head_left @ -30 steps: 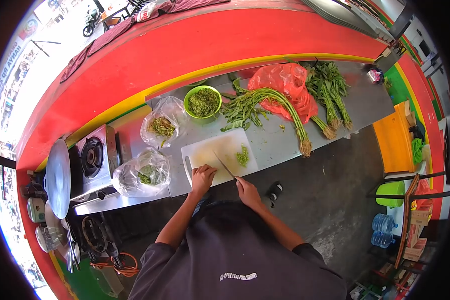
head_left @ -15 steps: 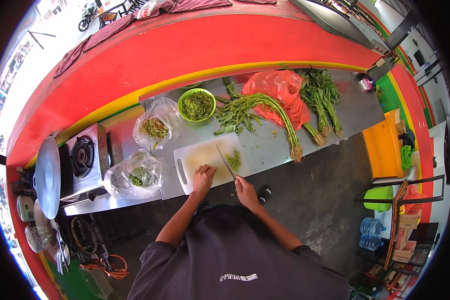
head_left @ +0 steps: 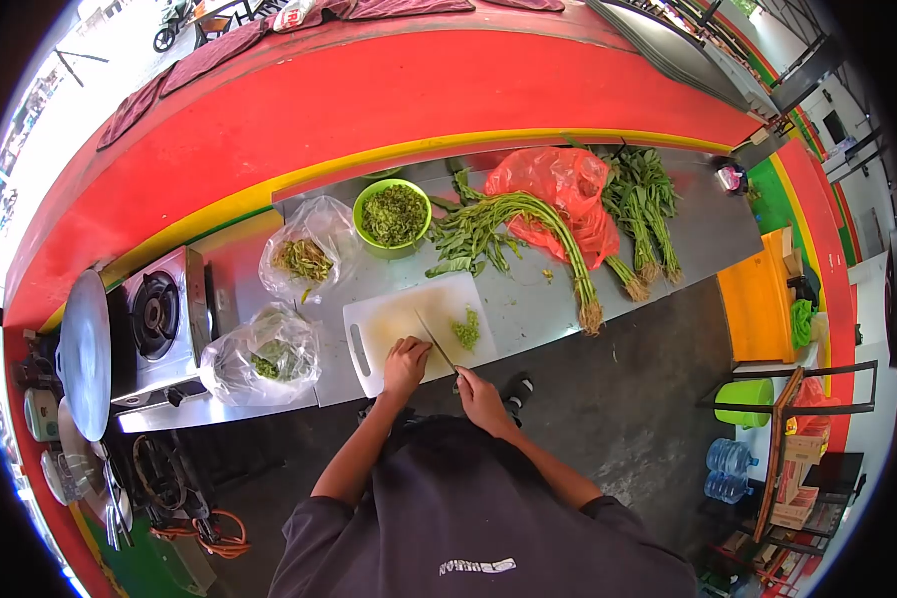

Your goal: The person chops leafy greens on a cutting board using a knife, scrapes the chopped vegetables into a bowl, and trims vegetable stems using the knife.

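Hands (head_left: 443,384) at cutting board (head_left: 378,349), greens (head_left: 466,328) beside knife (head_left: 435,337)

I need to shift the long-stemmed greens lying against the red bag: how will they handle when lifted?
The greens will probably sag, since their stems already bend in an arc. The leafy end may trail, its leaves spread loosely over the counter.

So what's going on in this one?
A person is at a metal counter with a knife in the right hand, its blade over a white cutting board. The left hand is on the board, fingers bent; whether it holds anything I can't tell. A small heap of chopped greens lies right of the blade. Beyond the board are a green bowl of chopped greens and, farther right, uncut leafy stalks by a red plastic bag.
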`<state>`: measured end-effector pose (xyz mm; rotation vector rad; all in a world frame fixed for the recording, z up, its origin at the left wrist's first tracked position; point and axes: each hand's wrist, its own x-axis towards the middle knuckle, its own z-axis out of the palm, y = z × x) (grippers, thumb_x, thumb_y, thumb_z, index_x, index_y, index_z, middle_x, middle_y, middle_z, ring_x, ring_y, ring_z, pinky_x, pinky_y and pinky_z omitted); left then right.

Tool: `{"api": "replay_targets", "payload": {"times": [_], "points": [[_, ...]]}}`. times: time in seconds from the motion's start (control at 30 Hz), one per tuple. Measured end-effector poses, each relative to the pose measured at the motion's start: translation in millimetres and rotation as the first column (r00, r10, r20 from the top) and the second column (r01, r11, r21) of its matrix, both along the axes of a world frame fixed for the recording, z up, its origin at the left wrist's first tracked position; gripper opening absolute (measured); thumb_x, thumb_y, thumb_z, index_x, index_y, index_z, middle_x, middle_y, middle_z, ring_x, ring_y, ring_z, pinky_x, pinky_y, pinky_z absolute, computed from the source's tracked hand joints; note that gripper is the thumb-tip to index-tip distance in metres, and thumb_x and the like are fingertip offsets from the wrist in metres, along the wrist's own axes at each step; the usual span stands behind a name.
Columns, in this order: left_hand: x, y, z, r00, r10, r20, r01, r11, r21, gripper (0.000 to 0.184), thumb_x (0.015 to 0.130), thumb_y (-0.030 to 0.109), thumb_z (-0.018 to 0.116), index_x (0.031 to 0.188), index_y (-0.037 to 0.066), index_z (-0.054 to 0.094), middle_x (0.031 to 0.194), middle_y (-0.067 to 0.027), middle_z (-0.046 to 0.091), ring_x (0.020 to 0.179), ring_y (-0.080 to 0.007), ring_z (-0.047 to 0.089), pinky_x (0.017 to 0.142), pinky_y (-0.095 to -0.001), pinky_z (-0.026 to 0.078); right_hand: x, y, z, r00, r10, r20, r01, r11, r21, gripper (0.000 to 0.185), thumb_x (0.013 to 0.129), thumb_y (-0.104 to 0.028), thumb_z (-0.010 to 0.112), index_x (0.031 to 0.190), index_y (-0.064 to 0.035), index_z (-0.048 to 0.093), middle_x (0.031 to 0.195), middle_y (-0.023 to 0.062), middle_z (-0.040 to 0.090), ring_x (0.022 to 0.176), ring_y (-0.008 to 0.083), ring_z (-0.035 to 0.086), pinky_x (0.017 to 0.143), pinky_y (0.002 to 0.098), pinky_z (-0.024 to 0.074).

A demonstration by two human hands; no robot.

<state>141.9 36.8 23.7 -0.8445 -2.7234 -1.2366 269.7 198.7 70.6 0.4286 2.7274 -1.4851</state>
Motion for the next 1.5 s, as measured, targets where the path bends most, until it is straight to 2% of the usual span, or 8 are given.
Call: {"api": "replay_targets", "payload": {"times": [0.03,0.17,0.23,0.57,0.67,0.83,0.93,1.5], "points": [[-1,1,1,1.000,-0.002,-0.001,0.002,1.000,0.006,0.013,0.086,0.009,0.069,0.098,0.008,0.074,0.092,-0.0054,0.066,0.086,-0.0280,0.062,0.081,-0.0396,0.052,-1,1,3,0.997,0.007,0.075,-0.005,1.000,-0.027,0.034,0.103,-0.026,0.050,0.128,-0.0048,0.061,0.099,0.0261,0.069,0.094,0.0456,0.066,0.078,0.0502,0.0527],[-2,2,5,1.000,0.015,0.012,-0.015,1.000,0.020,0.013,0.085,0.007,0.070,0.098,0.007,0.074,0.091,-0.0064,0.066,0.086,-0.0286,0.063,0.080,-0.0400,0.052,-1,1,2,0.997,0.014,0.081,-0.014,1.000,-0.001,0.035,0.103,-0.026,0.050,0.129,-0.0053,0.060,0.100,0.0263,0.069,0.094,0.0456,0.065,0.079,0.0509,0.0525],[0,1,3,1.000,0.021,0.010,-0.021,1.000,0.018,0.013,0.085,0.006,0.070,0.098,0.006,0.075,0.090,-0.0071,0.067,0.085,-0.0288,0.063,0.080,-0.0398,0.052,0,-1,-4,0.999,0.016,-0.037,-0.014,0.999,0.052,0.033,0.102,-0.019,0.054,0.130,-0.0023,0.060,0.090,0.0248,0.068,0.081,0.0428,0.066,0.071,0.0458,0.0521],[0,1,6,0.999,0.025,0.044,-0.025,1.000,-0.006,0.013,0.085,0.008,0.072,0.098,0.007,0.074,0.091,-0.0068,0.067,0.087,-0.0289,0.064,0.079,-0.0409,0.051,-32,-3,-28,0.988,0.131,0.078,-0.146,0.957,0.252,0.039,0.102,-0.021,0.054,0.139,-0.0121,0.055,0.090,0.0227,0.068,0.080,0.0409,0.067,0.069,0.0505,0.0529],[-1,2,2,0.998,0.036,0.044,-0.035,0.999,-0.011,0.012,0.085,0.010,0.073,0.097,0.006,0.074,0.092,-0.0076,0.068,0.088,-0.0294,0.065,0.079,-0.0415,0.051,-42,-4,-23,0.992,0.125,0.020,-0.126,0.968,0.216,0.038,0.102,-0.022,0.053,0.138,-0.0119,0.056,0.091,0.0231,0.068,0.082,0.0419,0.067,0.070,0.0507,0.0531],[-3,2,0,0.994,0.073,0.083,-0.080,0.994,0.078,0.012,0.083,0.008,0.074,0.094,0.005,0.075,0.087,-0.0118,0.070,0.084,-0.0322,0.067,0.076,-0.0425,0.052,-42,2,-1,0.980,0.125,0.156,-0.146,0.981,0.131,0.037,0.103,-0.024,0.050,0.137,-0.0086,0.056,0.094,0.0253,0.069,0.084,0.0446,0.067,0.073,0.0536,0.0524],[-3,0,-6,0.990,0.064,0.129,-0.076,0.993,0.087,0.013,0.083,0.010,0.074,0.095,0.007,0.075,0.093,-0.0083,0.071,0.089,-0.0304,0.066,0.079,-0.0424,0.050,-32,4,7,0.969,0.134,0.205,-0.168,0.973,0.157,0.036,0.103,-0.023,0.051,0.136,-0.0082,0.057,0.092,0.0254,0.069,0.083,0.0446,0.066,0.073,0.0532,0.0525],[3,1,4,0.998,0.030,0.060,-0.030,1.000,0.000,0.013,0.084,0.008,0.073,0.096,0.005,0.075,0.092,-0.0091,0.066,0.088,-0.0304,0.064,0.080,-0.0429,0.051,-59,-8,-30,0.982,0.181,0.048,-0.187,0.948,0.259,0.039,0.103,-0.021,0.051,0.140,-0.0111,0.052,0.089,0.0231,0.068,0.080,0.0420,0.067,0.069,0.0513,0.0539]]}}
